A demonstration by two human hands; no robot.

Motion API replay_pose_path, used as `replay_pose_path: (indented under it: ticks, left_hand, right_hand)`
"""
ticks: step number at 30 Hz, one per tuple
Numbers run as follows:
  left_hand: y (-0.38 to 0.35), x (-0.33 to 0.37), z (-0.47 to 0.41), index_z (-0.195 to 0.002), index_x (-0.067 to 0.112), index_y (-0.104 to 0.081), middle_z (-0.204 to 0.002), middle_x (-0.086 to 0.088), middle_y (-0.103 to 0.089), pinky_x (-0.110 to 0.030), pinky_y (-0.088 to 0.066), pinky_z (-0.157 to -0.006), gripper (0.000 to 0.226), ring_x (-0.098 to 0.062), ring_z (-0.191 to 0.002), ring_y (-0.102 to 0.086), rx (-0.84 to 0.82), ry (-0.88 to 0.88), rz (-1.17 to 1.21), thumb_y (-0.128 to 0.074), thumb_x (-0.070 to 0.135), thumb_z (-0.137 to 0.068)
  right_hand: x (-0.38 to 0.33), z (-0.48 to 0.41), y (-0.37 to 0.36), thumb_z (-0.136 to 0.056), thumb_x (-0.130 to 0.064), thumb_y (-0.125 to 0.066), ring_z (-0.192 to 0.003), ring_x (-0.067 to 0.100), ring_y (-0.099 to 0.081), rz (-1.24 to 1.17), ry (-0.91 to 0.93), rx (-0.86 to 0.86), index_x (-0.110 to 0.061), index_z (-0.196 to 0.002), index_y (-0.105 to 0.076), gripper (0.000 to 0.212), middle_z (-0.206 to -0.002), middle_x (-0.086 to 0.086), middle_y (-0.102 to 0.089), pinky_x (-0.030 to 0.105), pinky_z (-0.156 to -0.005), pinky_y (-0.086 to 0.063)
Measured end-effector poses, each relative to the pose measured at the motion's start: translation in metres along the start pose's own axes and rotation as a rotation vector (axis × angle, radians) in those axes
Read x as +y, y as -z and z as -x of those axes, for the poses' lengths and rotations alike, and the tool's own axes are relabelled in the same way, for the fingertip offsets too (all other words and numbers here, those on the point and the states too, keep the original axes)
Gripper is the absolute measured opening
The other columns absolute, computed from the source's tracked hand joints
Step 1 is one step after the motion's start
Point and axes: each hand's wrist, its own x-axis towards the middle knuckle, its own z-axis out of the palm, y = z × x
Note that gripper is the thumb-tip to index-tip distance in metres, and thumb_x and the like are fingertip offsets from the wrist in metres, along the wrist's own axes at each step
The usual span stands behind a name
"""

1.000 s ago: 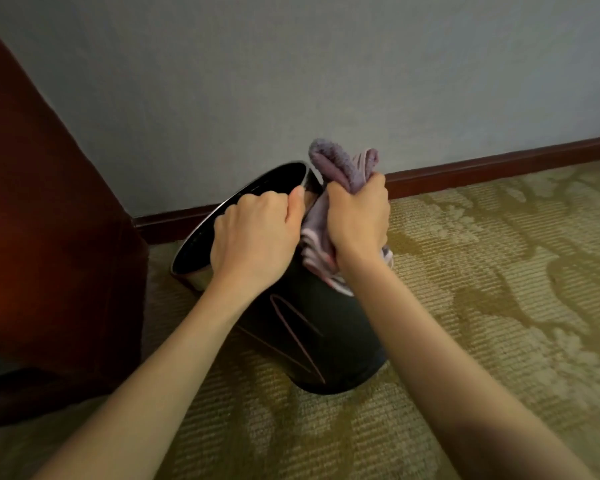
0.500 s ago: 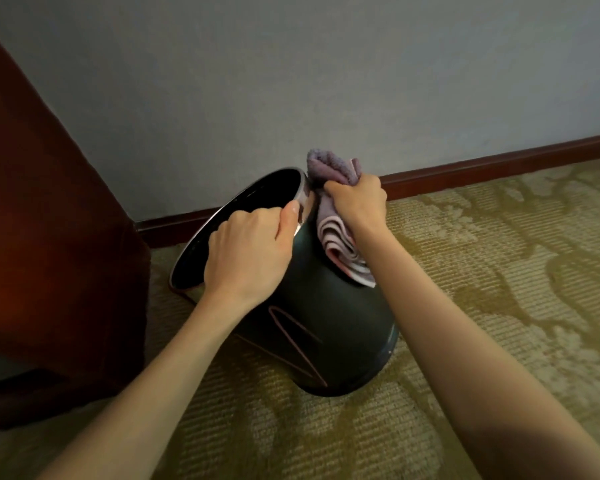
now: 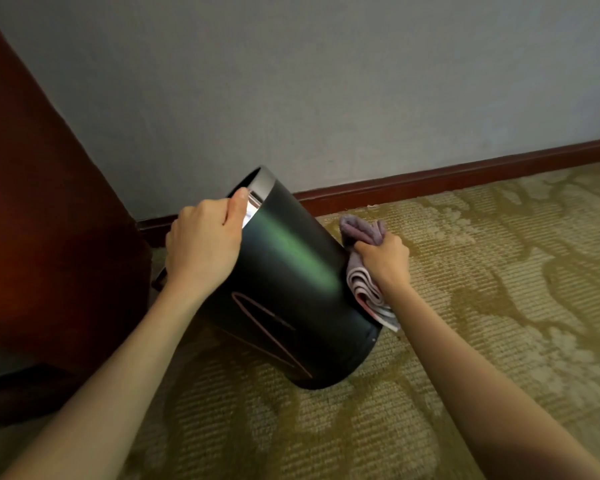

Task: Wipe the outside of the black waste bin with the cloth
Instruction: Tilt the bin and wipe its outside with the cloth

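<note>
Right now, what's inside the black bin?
Can't tell. The bin is tipped away, its opening facing the wall, so the inside is hidden. The left hand grips its rim; the right hand presses the cloth outside.

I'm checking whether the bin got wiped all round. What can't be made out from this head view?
- Far side of the black waste bin: turned away from the camera.
- Bin wall under the cloth: covered by it and the right hand.
- Inside the bin: mouth faces away.
- Left hand fingers: curled over the rim.
</note>
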Motion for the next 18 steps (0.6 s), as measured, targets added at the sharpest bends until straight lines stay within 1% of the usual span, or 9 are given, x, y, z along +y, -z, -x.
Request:
replay_pose_path:
  ticks: [2,4,6,8,10,12,14,17,18]
  left_hand:
    - [-0.002,0.004,0.002,-0.048,0.016,-0.036,-0.049,0.003,-0.039,-0.034,-0.027,-0.054,0.057,-0.028,-0.054,-0.041,-0.005,0.006,0.000,-0.032,0.045,-0.097]
    - [-0.004,0.010,0.005,-0.050,0.016,-0.040,-0.049,0.006,-0.037,-0.030,-0.021,-0.049,0.056,-0.018,-0.046,-0.034,0.006,-0.012,-0.029,-0.031,0.045,-0.097]
    - [-0.006,0.015,0.006,-0.051,0.016,-0.041,-0.047,0.008,-0.033,-0.027,-0.013,-0.044,0.055,-0.007,-0.043,-0.026,0.018,-0.026,-0.059,-0.033,0.043,-0.098]
    - [-0.007,0.017,0.005,-0.049,0.018,-0.037,-0.047,0.008,-0.032,-0.026,-0.012,-0.043,0.054,-0.006,-0.044,-0.024,0.010,-0.028,-0.074,-0.033,0.042,-0.098]
    - [-0.008,0.020,0.002,-0.050,0.018,-0.036,-0.048,0.006,-0.032,-0.028,-0.012,-0.044,0.054,-0.009,-0.044,-0.025,0.001,-0.024,-0.079,-0.032,0.042,-0.098]
    - [-0.011,0.022,0.000,-0.053,0.015,-0.041,-0.050,0.006,-0.032,-0.032,-0.017,-0.048,0.054,-0.018,-0.047,-0.028,-0.007,-0.015,-0.088,-0.031,0.042,-0.098]
    - [-0.013,0.027,0.001,-0.059,0.012,-0.048,-0.053,0.003,-0.034,-0.035,-0.024,-0.055,0.052,-0.026,-0.056,-0.034,0.000,-0.019,-0.101,-0.030,0.042,-0.098]
    - [-0.014,0.029,0.002,-0.065,0.011,-0.056,-0.066,-0.017,-0.055,-0.037,-0.026,-0.058,0.052,-0.041,-0.067,-0.050,0.022,-0.038,-0.098,-0.031,0.043,-0.097]
    - [-0.014,0.028,0.002,-0.065,0.011,-0.057,-0.071,-0.021,-0.060,-0.037,-0.026,-0.058,0.052,-0.044,-0.071,-0.053,0.027,-0.036,-0.088,-0.032,0.043,-0.097]
  right_hand:
    - [0.004,0.000,0.002,-0.077,-0.030,-0.064,-0.105,0.037,-0.060,0.015,-0.018,0.013,-0.006,-0.127,-0.053,0.056,-0.123,0.017,-0.061,0.038,-0.083,-0.048]
    - [0.006,0.000,0.001,-0.079,-0.030,-0.064,-0.104,0.037,-0.060,0.039,-0.043,0.045,-0.007,-0.123,-0.054,0.051,-0.119,0.017,-0.063,0.037,-0.078,-0.046]
    - [0.006,0.005,0.001,-0.081,-0.031,-0.062,-0.104,0.037,-0.059,0.069,-0.062,0.091,-0.006,-0.115,-0.054,0.042,-0.115,0.018,-0.063,0.036,-0.076,-0.044]
    - [0.002,0.011,-0.002,-0.082,-0.032,-0.060,-0.108,0.038,-0.057,0.061,-0.081,0.119,-0.005,-0.112,-0.052,0.042,-0.117,0.018,-0.061,0.041,-0.085,-0.046]
    - [-0.008,0.018,-0.003,-0.082,-0.033,-0.058,-0.114,0.038,-0.053,0.037,-0.074,0.132,-0.005,-0.118,-0.050,0.046,-0.123,0.017,-0.057,0.047,-0.094,-0.045]
    - [-0.024,0.027,-0.006,-0.083,-0.033,-0.058,-0.117,0.037,-0.051,0.022,-0.025,0.161,-0.005,-0.121,-0.047,0.048,-0.127,0.016,-0.055,0.047,-0.095,-0.043]
    - [-0.044,0.039,-0.010,-0.084,-0.031,-0.059,-0.115,0.036,-0.051,0.013,0.081,0.197,-0.006,-0.120,-0.046,0.046,-0.127,0.016,-0.053,0.044,-0.092,-0.044]
    - [-0.066,0.059,-0.019,-0.081,-0.027,-0.062,-0.109,0.032,-0.051,-0.015,0.306,0.249,-0.010,-0.118,-0.046,0.043,-0.121,0.012,-0.050,0.038,-0.082,-0.040]
    - [-0.069,0.063,-0.022,-0.079,-0.026,-0.063,-0.107,0.030,-0.051,-0.023,0.362,0.261,-0.011,-0.117,-0.047,0.044,-0.119,0.010,-0.050,0.036,-0.080,-0.039]
